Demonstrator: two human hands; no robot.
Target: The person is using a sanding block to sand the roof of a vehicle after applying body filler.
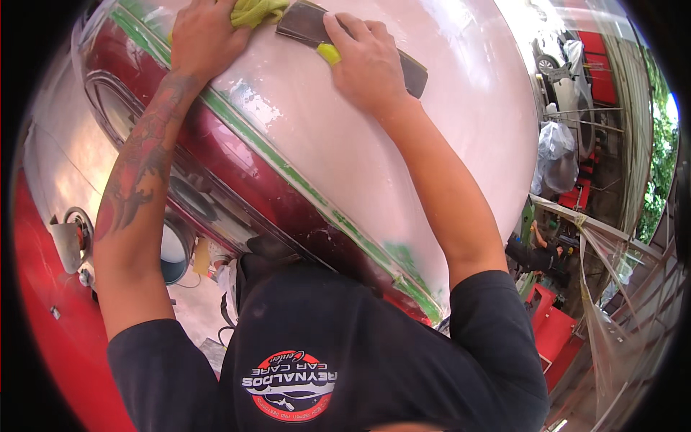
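Note:
A pale pink-white car roof (461,137) curves in front of me, its surface wet and shiny. My right hand (368,68) is closed over a long dark sanding block (305,23) that lies flat on the roof. A small yellow-green piece (329,53) shows by its thumb side; I cannot tell what it is. To the left, my left hand (205,37) rests on a crumpled yellow-green cloth (258,10), which sticks out past the fingers. The fingertips reach the top edge of the view.
Green strips (270,162) run along the roof edge above the dark red car side (237,169). A bucket (175,252) stands below on the left, near a red surface (54,288). At right are a plastic-wrapped item (556,155), red cabinets (551,327) and another person (540,252).

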